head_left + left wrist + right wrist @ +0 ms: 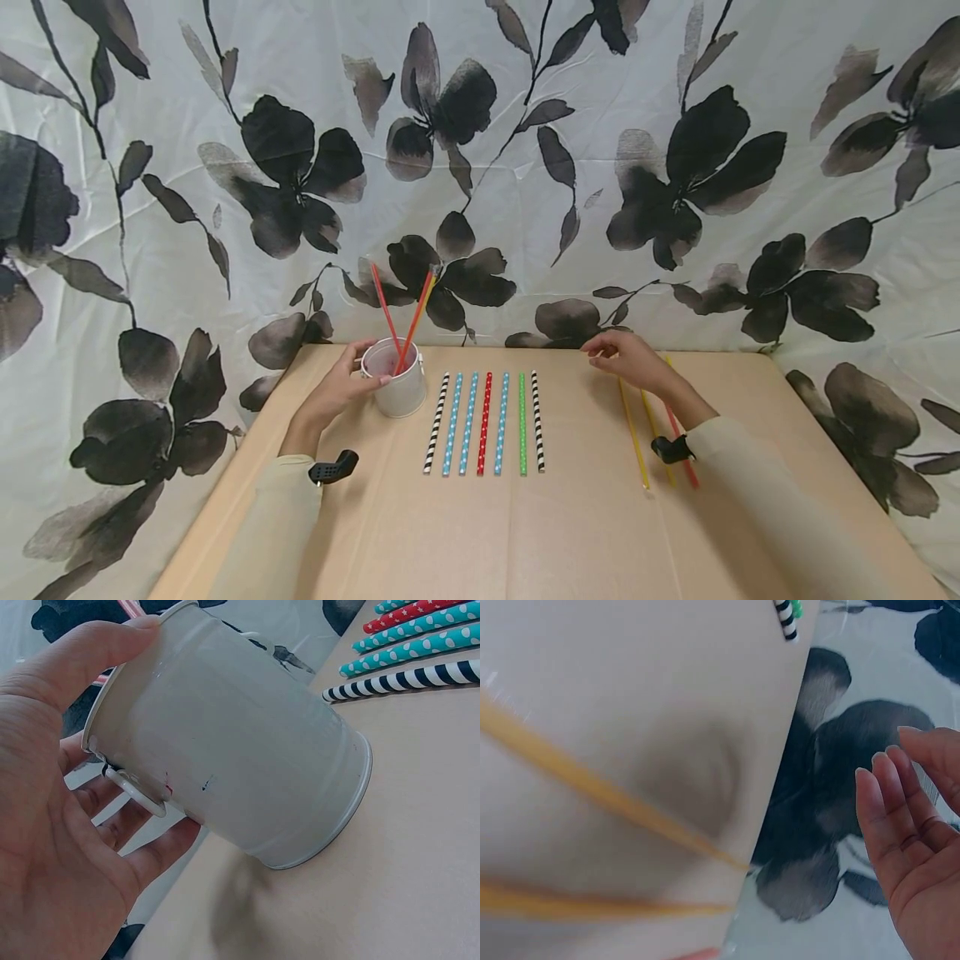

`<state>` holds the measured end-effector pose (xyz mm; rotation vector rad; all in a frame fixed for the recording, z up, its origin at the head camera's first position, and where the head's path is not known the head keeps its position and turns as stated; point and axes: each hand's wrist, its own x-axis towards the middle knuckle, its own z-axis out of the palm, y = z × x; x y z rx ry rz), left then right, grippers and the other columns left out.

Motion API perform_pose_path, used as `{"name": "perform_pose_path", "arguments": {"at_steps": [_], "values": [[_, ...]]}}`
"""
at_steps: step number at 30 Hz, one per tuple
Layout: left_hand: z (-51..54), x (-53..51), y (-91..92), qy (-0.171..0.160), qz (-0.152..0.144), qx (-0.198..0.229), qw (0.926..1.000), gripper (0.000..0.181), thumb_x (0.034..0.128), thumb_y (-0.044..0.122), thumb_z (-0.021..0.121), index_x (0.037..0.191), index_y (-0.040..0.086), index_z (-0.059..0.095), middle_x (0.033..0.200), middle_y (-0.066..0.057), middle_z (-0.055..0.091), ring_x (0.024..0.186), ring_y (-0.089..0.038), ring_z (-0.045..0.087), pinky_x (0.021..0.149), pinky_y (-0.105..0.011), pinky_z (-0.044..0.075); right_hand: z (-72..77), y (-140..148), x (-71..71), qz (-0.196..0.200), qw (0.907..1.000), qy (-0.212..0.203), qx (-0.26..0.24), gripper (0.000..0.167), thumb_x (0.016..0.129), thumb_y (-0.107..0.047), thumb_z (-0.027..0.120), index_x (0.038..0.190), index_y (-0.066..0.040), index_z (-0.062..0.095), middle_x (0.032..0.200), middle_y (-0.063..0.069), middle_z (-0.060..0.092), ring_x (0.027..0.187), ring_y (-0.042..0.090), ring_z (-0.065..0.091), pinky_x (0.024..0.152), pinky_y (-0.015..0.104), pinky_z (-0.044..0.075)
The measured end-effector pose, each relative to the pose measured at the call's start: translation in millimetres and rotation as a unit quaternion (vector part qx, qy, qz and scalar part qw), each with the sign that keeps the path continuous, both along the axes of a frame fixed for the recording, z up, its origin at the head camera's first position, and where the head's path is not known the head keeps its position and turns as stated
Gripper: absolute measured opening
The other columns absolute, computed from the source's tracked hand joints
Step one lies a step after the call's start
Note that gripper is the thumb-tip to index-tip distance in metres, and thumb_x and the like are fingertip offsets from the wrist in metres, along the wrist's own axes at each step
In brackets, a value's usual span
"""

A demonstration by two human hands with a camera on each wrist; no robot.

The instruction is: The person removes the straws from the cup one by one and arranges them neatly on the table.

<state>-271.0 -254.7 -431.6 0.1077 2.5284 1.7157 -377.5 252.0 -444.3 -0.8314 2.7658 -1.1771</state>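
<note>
My left hand (341, 390) grips a small white bucket (401, 396) at the table's far left, its thumb at the rim and its fingers around the side. In the left wrist view the bucket (232, 742) shows a small side handle (136, 793). Red straws (384, 304) and a yellow one (425, 296) lean inside it. I cannot tell whether its base touches the table. My right hand (633, 358) is above the far right part of the table, fingers loosely bent with nothing between them. Under and beside that arm lie yellow straws (633, 433) and a red straw (684, 454).
Between the hands several patterned paper straws lie in a row: black-and-white striped (437, 425), blue dotted (452, 425), red (485, 425) and green (523, 425). The wooden table (480, 533) ends at a white flowered cloth (547, 275) behind it.
</note>
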Motion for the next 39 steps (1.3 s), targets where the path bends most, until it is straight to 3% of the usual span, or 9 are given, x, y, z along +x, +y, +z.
{"name": "perform_pose_path", "arguments": {"at_steps": [5,9,15,22,30,36,39], "values": [[-0.4,0.5,-2.7,-0.001,-0.002,-0.005,1.0,0.086,0.0909,0.021,0.077,0.158,0.006,0.024,0.158,-0.023,0.029,0.146,-0.046,0.025,0.113,-0.068,0.025,6.6,-22,7.1,0.003,1.0,0.001,-0.001,0.022,0.094,-0.005,0.069,0.116,-0.004,0.072,0.105,0.011,0.07,0.091,0.022,0.063,0.076,0.027,0.051],[-13.0,-7.7,-10.6,0.0,-0.001,-0.005,1.0,0.087,0.0908,0.021,0.076,0.159,0.009,0.023,0.159,-0.021,0.028,0.147,-0.045,0.024,0.113,-0.07,0.024,9.2,-38,11.5,0.01,0.9999,0.007,-0.003,0.027,0.094,-0.007,0.07,0.121,-0.001,0.069,0.107,0.01,0.07,0.092,0.021,0.064,0.079,0.031,0.051],[-30.2,-16.8,-20.5,0.01,-0.003,-0.003,0.9999,0.088,0.0905,0.027,0.077,0.16,0.018,0.024,0.16,-0.016,0.029,0.146,-0.042,0.024,0.113,-0.069,0.025,7.6,-62,15.0,0.026,0.9994,0.0,-0.023,0.026,0.094,-0.01,0.072,0.12,-0.006,0.07,0.108,0.007,0.071,0.094,0.019,0.065,0.082,0.033,0.052],[-30.9,-15.2,-22.3,0.017,-0.007,-0.002,0.9998,0.088,0.0891,0.029,0.079,0.158,0.017,0.026,0.158,-0.016,0.031,0.145,-0.042,0.027,0.113,-0.067,0.026,2.5,-87,15.6,0.049,0.9971,-0.022,-0.054,0.027,0.095,-0.009,0.07,0.121,-0.007,0.07,0.112,0.007,0.071,0.098,0.021,0.064,0.09,0.046,0.052],[-32.2,-15.9,-19.5,0.019,-0.004,0.0,0.9998,0.089,0.0896,0.028,0.079,0.159,0.017,0.024,0.158,-0.016,0.031,0.145,-0.041,0.028,0.114,-0.066,0.026,-0.6,-111,11.6,0.074,0.9948,-0.025,-0.065,0.029,0.096,-0.012,0.069,0.125,-0.008,0.069,0.117,0.007,0.071,0.104,0.02,0.065,0.09,0.039,0.053],[-33.6,-17.1,-17.7,0.024,-0.003,-0.002,0.9997,0.088,0.0898,0.029,0.079,0.159,0.016,0.025,0.157,-0.017,0.032,0.144,-0.041,0.03,0.113,-0.065,0.028,-0.4,-130,8.4,0.093,0.9922,-0.026,-0.079,0.031,0.097,-0.012,0.068,0.128,-0.008,0.068,0.119,0.011,0.071,0.108,0.023,0.064,0.097,0.047,0.051],[-34.8,-18.3,-18.1,0.023,0.0,-0.003,0.9997,0.089,0.0892,0.03,0.079,0.158,0.017,0.025,0.157,-0.017,0.032,0.143,-0.041,0.03,0.113,-0.065,0.028,-0.5,-140,7.1,0.1,0.9909,-0.03,-0.085,0.032,0.098,-0.012,0.068,0.13,-0.01,0.067,0.12,0.009,0.071,0.107,0.02,0.064,0.096,0.044,0.051]]}}
